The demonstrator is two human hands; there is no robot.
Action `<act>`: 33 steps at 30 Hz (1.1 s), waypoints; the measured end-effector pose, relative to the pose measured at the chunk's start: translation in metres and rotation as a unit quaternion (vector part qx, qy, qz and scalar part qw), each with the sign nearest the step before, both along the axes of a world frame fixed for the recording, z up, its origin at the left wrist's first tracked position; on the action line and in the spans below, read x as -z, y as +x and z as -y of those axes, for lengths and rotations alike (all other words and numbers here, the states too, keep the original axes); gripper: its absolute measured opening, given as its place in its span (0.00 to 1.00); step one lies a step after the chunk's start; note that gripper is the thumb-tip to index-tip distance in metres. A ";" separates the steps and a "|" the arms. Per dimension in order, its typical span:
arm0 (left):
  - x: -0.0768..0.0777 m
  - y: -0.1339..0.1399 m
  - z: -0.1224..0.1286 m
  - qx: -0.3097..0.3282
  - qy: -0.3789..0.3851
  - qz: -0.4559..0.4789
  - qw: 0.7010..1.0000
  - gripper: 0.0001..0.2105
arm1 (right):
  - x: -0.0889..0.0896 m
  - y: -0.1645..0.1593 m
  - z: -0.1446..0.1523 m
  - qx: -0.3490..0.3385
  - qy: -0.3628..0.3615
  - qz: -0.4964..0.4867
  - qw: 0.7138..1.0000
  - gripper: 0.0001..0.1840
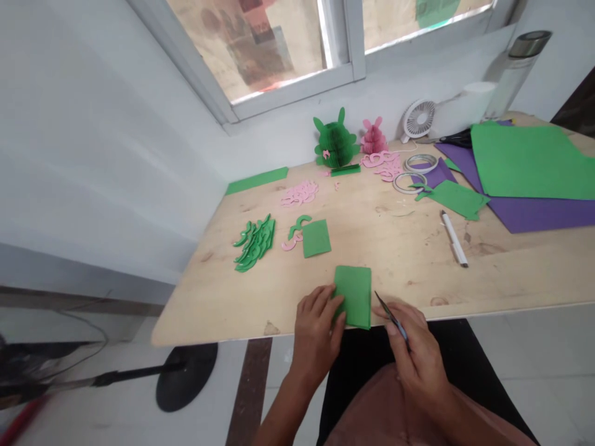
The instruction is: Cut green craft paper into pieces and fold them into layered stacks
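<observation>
A folded stack of green paper (354, 297) lies at the table's front edge. My left hand (320, 328) holds its left side between thumb and index finger, with the other fingers resting on the wood. Just right of the stack, my right hand (413, 347) is closed around a slim tool (392, 319) with a dark pointed tip and bluish handle; it looks like small scissors. Its tip is apart from the paper. Behind the stack sit a green paper square (317, 238), a green curved cutout (297, 227) and a pink one (292, 243).
Green cutouts (255, 243) pile up at left, pink cutouts (300, 193) behind them. A green paper figure (336, 145) and a pink one (374, 136) stand by the wall. Rightward are tape rolls (409, 183), a white pen (454, 239), green sheets (530, 161) and a small fan (418, 119).
</observation>
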State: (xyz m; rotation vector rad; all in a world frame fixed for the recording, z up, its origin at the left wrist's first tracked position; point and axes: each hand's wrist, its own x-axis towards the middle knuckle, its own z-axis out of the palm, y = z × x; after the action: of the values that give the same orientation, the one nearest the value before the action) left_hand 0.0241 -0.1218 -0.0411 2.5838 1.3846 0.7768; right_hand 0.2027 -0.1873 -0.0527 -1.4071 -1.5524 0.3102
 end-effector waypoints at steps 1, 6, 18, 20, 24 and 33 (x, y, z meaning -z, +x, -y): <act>0.002 0.001 0.001 0.002 0.012 -0.012 1.000 0.10 | -0.001 0.002 -0.001 0.002 0.003 0.007 1.000 0.16; 0.010 -0.001 0.005 0.020 0.048 -0.051 0.997 0.15 | -0.005 0.004 -0.013 -0.053 0.008 0.092 0.994 0.19; 0.015 -0.003 0.015 0.043 0.091 -0.118 0.988 0.17 | -0.009 0.005 -0.013 -0.044 -0.006 0.066 0.997 0.17; 0.018 -0.004 0.014 0.054 0.110 -0.091 0.988 0.15 | -0.010 0.008 -0.011 -0.034 -0.006 0.050 0.998 0.16; 0.022 -0.006 0.012 0.084 0.127 -0.035 0.988 0.13 | -0.010 0.012 -0.007 -0.014 -0.013 0.039 0.999 0.15; 0.027 -0.007 0.013 0.091 0.129 -0.005 0.987 0.13 | -0.014 0.008 -0.013 -0.038 -0.035 0.097 0.994 0.17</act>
State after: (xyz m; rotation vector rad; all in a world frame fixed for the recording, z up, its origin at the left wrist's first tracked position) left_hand 0.0172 -0.1344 -0.0677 2.8612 1.0913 0.9707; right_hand 0.2103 -0.1742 -0.0383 -1.4698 -1.7704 0.2822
